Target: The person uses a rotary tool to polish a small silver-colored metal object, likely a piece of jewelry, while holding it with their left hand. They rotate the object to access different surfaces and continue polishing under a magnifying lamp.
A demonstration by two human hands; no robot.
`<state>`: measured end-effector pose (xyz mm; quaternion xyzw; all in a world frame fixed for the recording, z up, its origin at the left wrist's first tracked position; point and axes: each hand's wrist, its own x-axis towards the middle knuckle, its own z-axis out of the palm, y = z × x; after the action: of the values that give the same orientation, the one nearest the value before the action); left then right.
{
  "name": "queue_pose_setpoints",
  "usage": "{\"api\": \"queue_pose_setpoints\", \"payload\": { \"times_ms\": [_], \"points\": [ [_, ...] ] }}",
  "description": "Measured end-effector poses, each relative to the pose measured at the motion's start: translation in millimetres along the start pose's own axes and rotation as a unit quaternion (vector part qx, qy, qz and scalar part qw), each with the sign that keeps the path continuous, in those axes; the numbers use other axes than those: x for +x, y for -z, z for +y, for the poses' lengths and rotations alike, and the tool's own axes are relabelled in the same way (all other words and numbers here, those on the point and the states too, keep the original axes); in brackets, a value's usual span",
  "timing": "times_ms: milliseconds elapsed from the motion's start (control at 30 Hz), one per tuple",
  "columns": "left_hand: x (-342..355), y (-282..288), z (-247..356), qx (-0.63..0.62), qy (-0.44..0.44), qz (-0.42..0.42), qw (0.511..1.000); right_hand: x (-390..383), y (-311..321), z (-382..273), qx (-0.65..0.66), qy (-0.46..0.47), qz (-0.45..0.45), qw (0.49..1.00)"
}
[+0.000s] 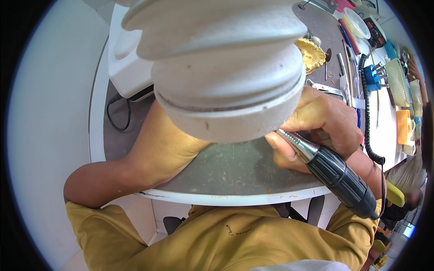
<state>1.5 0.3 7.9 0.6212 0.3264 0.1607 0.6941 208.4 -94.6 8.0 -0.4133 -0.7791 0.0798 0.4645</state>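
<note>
In my right hand (330,118) is a rotary handpiece (342,177), black with a silver front part. My thumb and fingers close round its metal end, and its cord leaves from the back near my sleeve. The working tip is hidden behind a wide, ribbed white suction hose (226,86) that hangs over the middle of the bench. My left hand (174,140) reaches under the same hose from the left. Its wrist and the back of the hand show, but the fingers are covered, so whatever they may hold is out of sight.
A white machine (129,67) stands on the grey bench top (235,169) at the left. Farther right lie a yellow scalloped piece (311,55), slim hand tools (347,74), a coiled black cord (367,113), a blue holder (372,77) and small baskets (398,83). Another person (404,176) is at the far right.
</note>
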Motion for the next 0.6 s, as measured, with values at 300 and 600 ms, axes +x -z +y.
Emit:
{"api": "queue_pose_setpoints", "payload": {
  "times_ms": [300, 600],
  "points": [
    [-0.2, 1.4, 1.5, 0.008, 0.013, -0.016, 1.0, -2.1, 7.4, -8.0, 0.05, -0.071, -0.027, 0.996],
    [-0.1, 3.8, -1.0, 0.038, -0.001, -0.015, 0.999, -4.7, 4.0, -7.7, 0.036, -0.077, -0.026, 0.996]
  ]
}}
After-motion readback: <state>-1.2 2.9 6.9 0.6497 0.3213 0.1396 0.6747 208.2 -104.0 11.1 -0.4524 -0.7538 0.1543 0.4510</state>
